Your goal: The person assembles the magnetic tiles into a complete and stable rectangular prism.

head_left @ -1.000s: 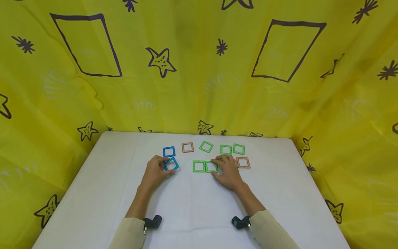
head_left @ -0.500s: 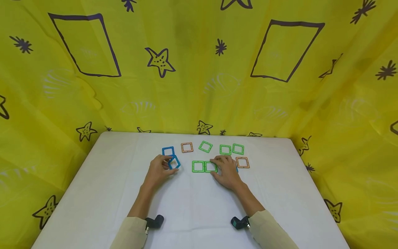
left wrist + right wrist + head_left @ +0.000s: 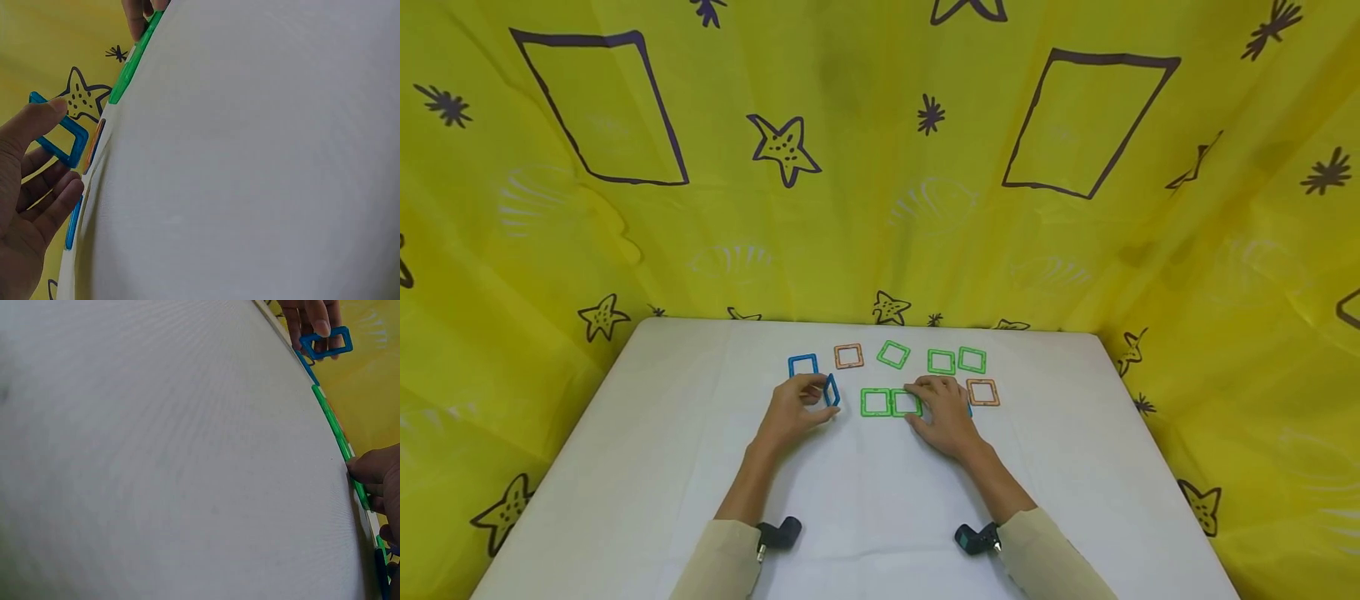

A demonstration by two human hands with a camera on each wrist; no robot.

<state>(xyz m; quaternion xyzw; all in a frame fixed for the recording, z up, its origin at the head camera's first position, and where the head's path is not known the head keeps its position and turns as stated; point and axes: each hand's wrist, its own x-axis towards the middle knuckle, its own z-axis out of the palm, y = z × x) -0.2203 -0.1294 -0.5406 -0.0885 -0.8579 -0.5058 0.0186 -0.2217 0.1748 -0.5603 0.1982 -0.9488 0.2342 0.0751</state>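
My left hand pinches a blue square magnetic tile between thumb and fingers, tipped up on edge above the table. In the right wrist view the same raised tile shows at the top right. Two green magnetic tiles lie flat, side by side: a left one and a right one. My right hand grips the right green tile, thumb at its near edge and fingers at its far edge. Another blue tile peeks out from behind the right hand, mostly hidden.
Behind the hands lie a blue tile, an orange tile, a tilted green tile and two more green tiles. A second orange tile lies right of the right hand. A yellow curtain hangs behind the white table.
My left hand has moved right, toward the green pair, and turned the blue tile from facing up to nearly edge-on. The right hand stays at the right green tile.
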